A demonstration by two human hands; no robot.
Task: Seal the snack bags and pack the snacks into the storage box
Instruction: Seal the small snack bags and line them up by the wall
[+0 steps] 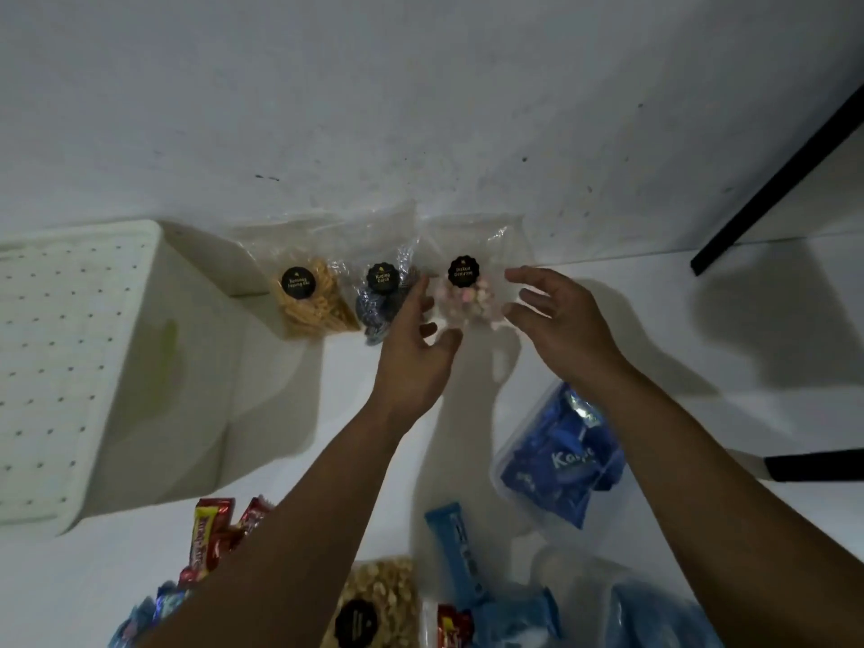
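In the middle of the frame, a clear plastic bag of pink and white biscuits with a round black sticker stands on the white bench and leans on the white wall. The left hand is just left of it and the right hand just right of it, each grip open with fingers spread and holding nothing. I cannot tell if the fingers touch the bag. Left of it stand a clear bag of dark snacks and a clear bag of yellow sticks, both with black stickers. The big white plastic storage box sits at the left of the frame. A clear tub of blue packets lies lower right. Red candy bars lie at the lower left.
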